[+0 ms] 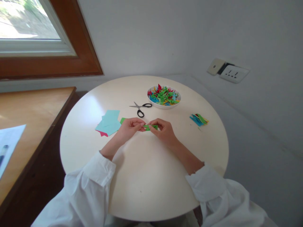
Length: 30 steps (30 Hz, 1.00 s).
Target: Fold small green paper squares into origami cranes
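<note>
A small folded piece of green paper (151, 127) is held between my two hands over the middle of the round table. My left hand (131, 127) pinches its left end, and my right hand (163, 130) grips the right part between thumb and fingers. The exact folds are partly hidden by my fingers. Just beyond the hands lie scissors (140, 107) with black handles, their blades apart and pointing left. Light blue paper sheets (109, 122) lie left of my left hand, overlapping a pink sheet (102, 133). Another green sheet (122, 120) peeks out behind the left hand.
On the white round table (142, 183), a white bowl (164, 106) full of colourful folded paper pieces stands at the back. Coloured paper strips (199, 119) lie to the right. A wooden desk (44, 104) with a white paper adjoins at left. A wall socket (234, 73) is at right.
</note>
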Motion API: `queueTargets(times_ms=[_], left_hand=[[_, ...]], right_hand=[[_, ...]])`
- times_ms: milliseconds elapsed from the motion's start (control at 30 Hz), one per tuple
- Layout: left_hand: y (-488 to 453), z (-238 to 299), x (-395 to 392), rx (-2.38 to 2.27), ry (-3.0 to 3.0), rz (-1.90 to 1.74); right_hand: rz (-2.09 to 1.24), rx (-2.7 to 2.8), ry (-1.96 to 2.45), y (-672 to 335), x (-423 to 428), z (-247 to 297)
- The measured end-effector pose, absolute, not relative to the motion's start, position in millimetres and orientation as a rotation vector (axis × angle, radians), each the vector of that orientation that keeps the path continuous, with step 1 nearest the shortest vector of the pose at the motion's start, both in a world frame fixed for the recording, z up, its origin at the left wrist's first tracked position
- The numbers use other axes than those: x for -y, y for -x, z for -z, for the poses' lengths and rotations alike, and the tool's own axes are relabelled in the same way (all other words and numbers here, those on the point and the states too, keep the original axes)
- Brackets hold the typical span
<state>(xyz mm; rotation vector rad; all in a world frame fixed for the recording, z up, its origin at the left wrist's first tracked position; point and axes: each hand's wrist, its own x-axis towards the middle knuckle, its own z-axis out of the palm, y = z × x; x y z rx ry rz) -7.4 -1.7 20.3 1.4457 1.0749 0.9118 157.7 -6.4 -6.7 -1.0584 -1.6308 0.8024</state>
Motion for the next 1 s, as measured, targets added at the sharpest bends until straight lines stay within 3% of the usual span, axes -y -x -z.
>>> queueTargets(times_ms=[767,1000], left_hand=[[6.2,-15.6,0.1,-1.187,-1.549,-1.057],[7.4,-13.8,-0.4,-1.192,-1.556,-1.107]], right_hand=[[-0.653,1.594,1.031,-155.8,6.2,8.3],[-0.878,1.535,1.063,-152.3,4.0,10.2]])
